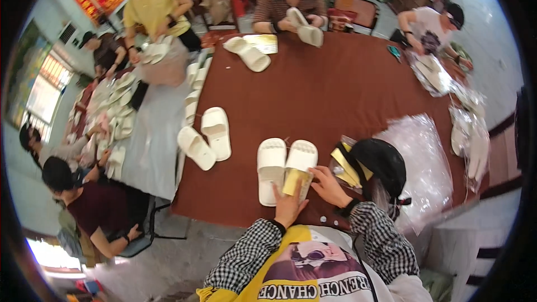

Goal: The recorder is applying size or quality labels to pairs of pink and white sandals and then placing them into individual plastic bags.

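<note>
A pair of white slippers lies in front of me on the brown-covered table, the left slipper (271, 169) beside the right slipper (302, 154). Over the right slipper's footbed is a yellow card (291, 183) with a clear, shiny edge. My left hand (287, 207) has its fingers at the card's lower end, closed on it, with one finger against the left slipper. Just to the right, my right hand (330, 188) reaches the slipper's edge with fingers apart and nothing visible between them. Checked sleeves cover both my forearms.
A black cap (386, 168) sits right of my hands, by yellow cards (348, 169) and a heap of clear plastic bags (419, 162). More slippers (206, 140) lie at left. Co-workers handle slippers around the table; teal scissors (394, 52) lie far right.
</note>
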### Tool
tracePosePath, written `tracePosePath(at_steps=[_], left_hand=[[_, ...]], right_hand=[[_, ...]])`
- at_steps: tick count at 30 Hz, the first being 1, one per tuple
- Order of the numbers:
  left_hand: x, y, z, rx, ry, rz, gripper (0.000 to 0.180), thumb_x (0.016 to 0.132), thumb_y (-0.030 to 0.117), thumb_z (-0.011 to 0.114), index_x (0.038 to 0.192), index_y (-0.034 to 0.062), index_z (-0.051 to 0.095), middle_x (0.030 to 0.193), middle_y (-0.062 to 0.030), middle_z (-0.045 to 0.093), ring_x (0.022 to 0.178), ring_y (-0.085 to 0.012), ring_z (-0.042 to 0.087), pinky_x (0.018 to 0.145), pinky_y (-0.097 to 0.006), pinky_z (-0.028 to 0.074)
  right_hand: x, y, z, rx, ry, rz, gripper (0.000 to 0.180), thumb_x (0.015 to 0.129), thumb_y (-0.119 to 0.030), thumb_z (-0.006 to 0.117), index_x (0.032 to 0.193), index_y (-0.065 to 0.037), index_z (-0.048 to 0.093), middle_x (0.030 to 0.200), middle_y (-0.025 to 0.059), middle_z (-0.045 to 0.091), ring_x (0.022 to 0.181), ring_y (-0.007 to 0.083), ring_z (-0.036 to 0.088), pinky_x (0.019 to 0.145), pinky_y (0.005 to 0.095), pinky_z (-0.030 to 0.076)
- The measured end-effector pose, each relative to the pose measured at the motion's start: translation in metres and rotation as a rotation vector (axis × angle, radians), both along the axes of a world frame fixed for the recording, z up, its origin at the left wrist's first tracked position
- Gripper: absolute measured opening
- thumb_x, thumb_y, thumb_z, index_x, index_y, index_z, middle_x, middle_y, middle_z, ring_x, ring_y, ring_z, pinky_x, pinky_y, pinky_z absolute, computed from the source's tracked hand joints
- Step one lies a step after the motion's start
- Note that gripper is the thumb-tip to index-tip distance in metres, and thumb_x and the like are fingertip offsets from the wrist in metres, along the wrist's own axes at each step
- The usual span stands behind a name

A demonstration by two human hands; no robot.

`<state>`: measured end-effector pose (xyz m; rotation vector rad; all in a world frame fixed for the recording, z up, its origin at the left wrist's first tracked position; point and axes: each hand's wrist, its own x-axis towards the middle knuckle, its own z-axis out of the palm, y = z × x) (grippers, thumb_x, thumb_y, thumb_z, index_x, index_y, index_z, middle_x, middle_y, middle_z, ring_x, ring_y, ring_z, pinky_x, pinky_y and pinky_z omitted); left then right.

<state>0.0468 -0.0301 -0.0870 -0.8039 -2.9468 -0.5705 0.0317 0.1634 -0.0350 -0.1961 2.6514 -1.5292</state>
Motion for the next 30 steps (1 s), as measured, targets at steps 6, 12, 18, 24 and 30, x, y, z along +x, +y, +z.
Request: tracePosePath(at_steps=[6, 12, 18, 24, 30], left_hand=[[-0.019, -0.018, 0.003, -0.031, -0.039, 0.038, 0.091, 0.086, 0.040, 0.068, 0.156, 0.0103, 0.017, 0.134, -0.0165, 0.057, 0.120, -0.0274, 0.058, 0.112, -0.070, 0.006], [-0.054, -0.062, 0.005, -0.030, 0.103, 0.074, 0.089, 0.085, 0.040, 0.068, 0.155, 0.0113, 0.021, 0.128, -0.0166, 0.061, 0.119, -0.0289, 0.057, 0.113, -0.068, 0.008], [-0.097, -0.119, 0.008, -0.099, 0.041, 0.040, 0.090, 0.084, 0.038, 0.069, 0.155, 0.0132, 0.021, 0.129, -0.0199, 0.059, 0.120, -0.0308, 0.057, 0.115, -0.066, 0.008], [-0.129, -0.159, 0.012, -0.126, 0.061, 0.097, 0.088, 0.088, 0.040, 0.065, 0.156, 0.0127, 0.016, 0.136, -0.0213, 0.055, 0.131, -0.0341, 0.048, 0.116, -0.065, 0.003], [-0.164, -0.219, 0.003, -0.196, 0.074, 0.268, 0.087, 0.086, 0.034, 0.068, 0.156, 0.0172, 0.020, 0.139, -0.0161, 0.055, 0.128, -0.0309, 0.052, 0.116, -0.064, 0.009]], right_hand=[[0.014, 0.017, 0.014, -0.007, -0.146, 0.127, 0.046, 0.092, -0.007, 0.061, 0.135, -0.001, 0.049, 0.131, 0.0171, 0.047, 0.110, 0.0283, 0.058, 0.092, 0.0340, 0.050], [0.028, 0.024, 0.014, -0.006, -0.182, 0.146, 0.044, 0.092, -0.006, 0.060, 0.135, 0.000, 0.050, 0.130, 0.0169, 0.047, 0.105, 0.0253, 0.061, 0.091, 0.0336, 0.051], [0.040, 0.034, 0.013, 0.014, -0.233, 0.170, 0.042, 0.093, -0.007, 0.060, 0.134, 0.000, 0.050, 0.131, 0.0170, 0.046, 0.103, 0.0247, 0.061, 0.089, 0.0336, 0.051], [0.052, 0.041, 0.009, 0.026, -0.265, 0.129, 0.043, 0.093, -0.007, 0.060, 0.134, -0.001, 0.050, 0.131, 0.0177, 0.047, 0.104, 0.0256, 0.062, 0.090, 0.0340, 0.051], [0.062, 0.044, 0.017, 0.046, -0.290, 0.079, 0.042, 0.093, -0.007, 0.060, 0.133, 0.000, 0.051, 0.131, 0.0184, 0.048, 0.104, 0.0256, 0.063, 0.089, 0.0336, 0.052]])
